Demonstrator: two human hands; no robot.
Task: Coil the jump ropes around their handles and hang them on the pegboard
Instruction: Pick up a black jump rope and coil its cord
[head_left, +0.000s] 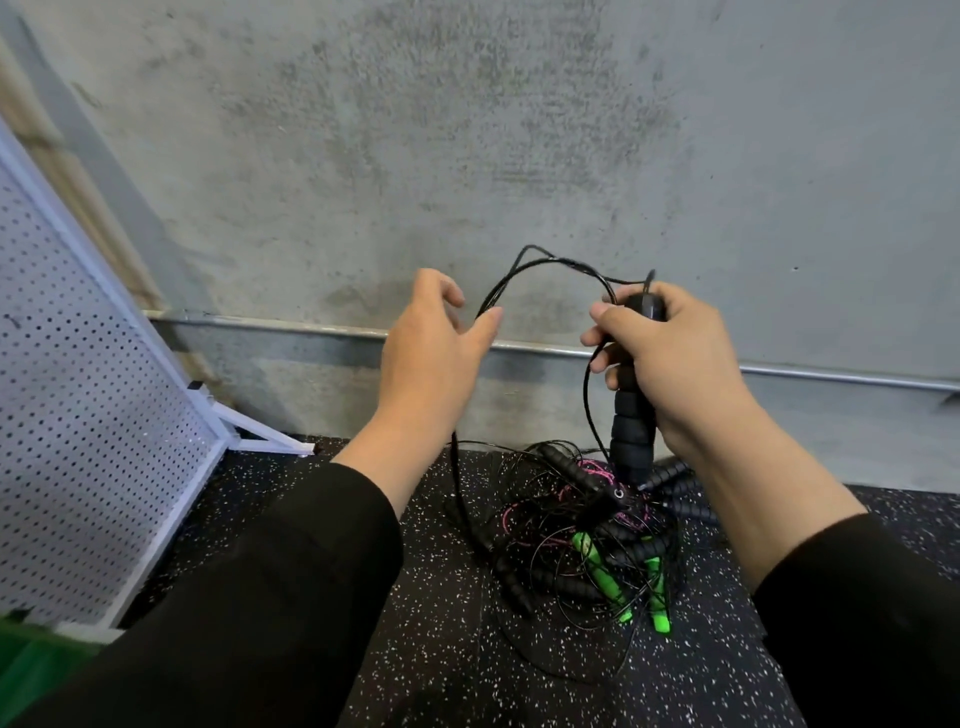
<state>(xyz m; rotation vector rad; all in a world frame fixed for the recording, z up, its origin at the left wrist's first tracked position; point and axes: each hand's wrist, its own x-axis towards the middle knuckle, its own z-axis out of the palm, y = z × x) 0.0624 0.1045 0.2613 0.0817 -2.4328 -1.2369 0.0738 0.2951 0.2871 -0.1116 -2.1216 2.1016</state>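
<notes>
A gray wall (467, 130) stands behind. The right hand (670, 358) squeezes a black handle (631, 415). Its rope (519, 275) loops beside the left hand (431, 353), whose fingers are apart.

You faced a mottled grey concrete wall (519, 130) on the far side, a metal conduit (779, 371) running along its base. Nearer you lay black rubber floor (415, 649) speckled white, under even, soft light.
</notes>
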